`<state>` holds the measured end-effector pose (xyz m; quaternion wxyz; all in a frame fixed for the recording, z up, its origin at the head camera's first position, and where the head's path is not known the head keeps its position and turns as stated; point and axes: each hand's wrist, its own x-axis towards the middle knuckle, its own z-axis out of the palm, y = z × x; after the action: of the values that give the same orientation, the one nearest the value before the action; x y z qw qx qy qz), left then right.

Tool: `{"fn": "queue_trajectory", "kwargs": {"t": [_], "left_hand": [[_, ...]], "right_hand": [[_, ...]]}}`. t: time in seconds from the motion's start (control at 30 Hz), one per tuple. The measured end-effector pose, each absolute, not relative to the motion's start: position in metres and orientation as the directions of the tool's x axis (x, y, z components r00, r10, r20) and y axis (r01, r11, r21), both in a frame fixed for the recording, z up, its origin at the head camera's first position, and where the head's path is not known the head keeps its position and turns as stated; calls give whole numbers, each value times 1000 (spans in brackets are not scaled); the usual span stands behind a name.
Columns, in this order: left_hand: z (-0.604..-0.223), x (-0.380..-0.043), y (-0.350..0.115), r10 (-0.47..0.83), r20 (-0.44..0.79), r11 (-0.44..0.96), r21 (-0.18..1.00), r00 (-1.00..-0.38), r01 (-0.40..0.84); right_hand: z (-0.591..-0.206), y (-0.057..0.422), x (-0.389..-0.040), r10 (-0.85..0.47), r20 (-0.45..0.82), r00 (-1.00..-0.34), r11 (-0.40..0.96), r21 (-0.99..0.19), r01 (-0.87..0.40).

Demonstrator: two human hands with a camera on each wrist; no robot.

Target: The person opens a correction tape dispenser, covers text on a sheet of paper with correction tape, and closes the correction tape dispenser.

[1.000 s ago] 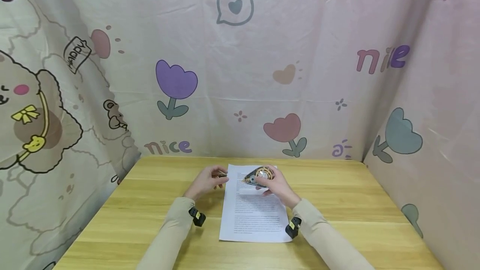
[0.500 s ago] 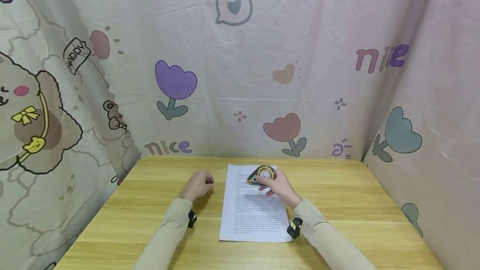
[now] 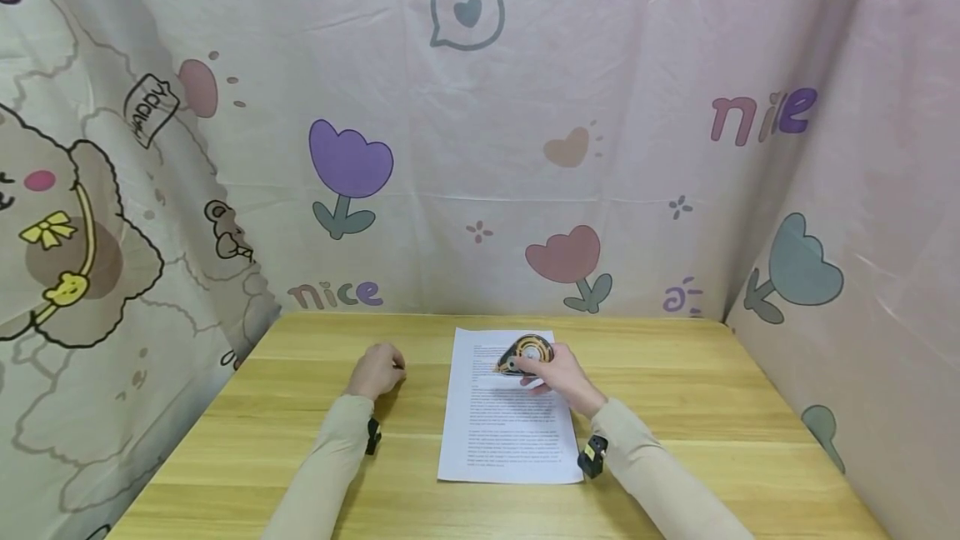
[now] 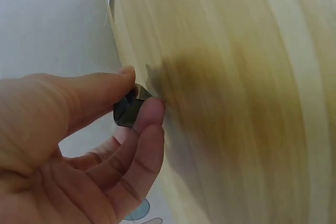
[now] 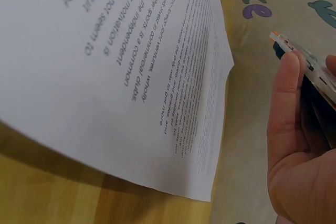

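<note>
My right hand grips a correction tape dispenser, a black and orange teardrop shape with a clear body, above the upper part of a printed sheet of paper. Its pointed tip faces left in the head view. Edge-on in the right wrist view, the correction tape sits between thumb and fingers. Left of the sheet, my left hand is low over the table. Between thumb and fingertip it pinches a small dark cap, plain in the left wrist view and mostly hidden in the head view.
The wooden table ends at a patterned cloth backdrop, which also hangs on both sides. In the right wrist view the paper's edge lifts slightly in a curve. Both wrists carry a small black camera.
My left hand has moved left and slightly toward me, away from the correction tape and the sheet, with the cap in its fingers. The right hand with the correction tape has shifted slightly right.
</note>
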<state>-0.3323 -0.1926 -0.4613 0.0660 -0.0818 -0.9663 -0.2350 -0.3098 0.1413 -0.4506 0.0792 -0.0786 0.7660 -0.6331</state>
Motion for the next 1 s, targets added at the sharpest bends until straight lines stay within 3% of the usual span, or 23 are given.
{"fn": "queue_trajectory", "kwargs": {"t": [0.33,0.67,1.0], "left_hand": [[-457,-332,-192,63,92,890,446,-994,98],[-455,-332,-192,49,113,897,432,-992,94],[-454,-326,-174,40,206,957,273,-978,96]], "right_hand": [[-459,144,-312,-263,-40,-964,269,-962,-34],[-464,143,-312,-271,-50,-961,294,-955,-33],[-458,137,-304,-258,-73,-963,307,-952,-10]]}}
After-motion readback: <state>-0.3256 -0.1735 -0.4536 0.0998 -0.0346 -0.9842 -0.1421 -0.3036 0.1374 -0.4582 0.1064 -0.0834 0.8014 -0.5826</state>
